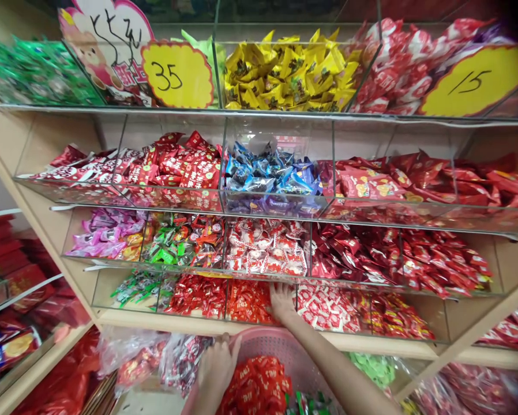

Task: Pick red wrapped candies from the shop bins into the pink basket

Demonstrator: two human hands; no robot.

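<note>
My left hand [219,362] is closed over the left rim of a pink plastic basket [304,353]. Inside that basket lies a heap of red-wrapped candies [259,383], with some green-wrapped candies [308,403] at its lower right. My right hand [282,301] reaches past the basket into the bottom shelf's middle bin, its fingers stretched out at the right side of the red candies [248,300] there. No candy shows in its fingers. White-and-red candies [326,305] fill the bin just to its right.
Clear dividers split the shelves into bins of wrapped candies, among them yellow [291,72] and blue [263,170] ones. Price signs [177,75] stand along the top. Bagged candies [144,360] lie below the bottom shelf. Wooden uprights [38,222] frame the sides.
</note>
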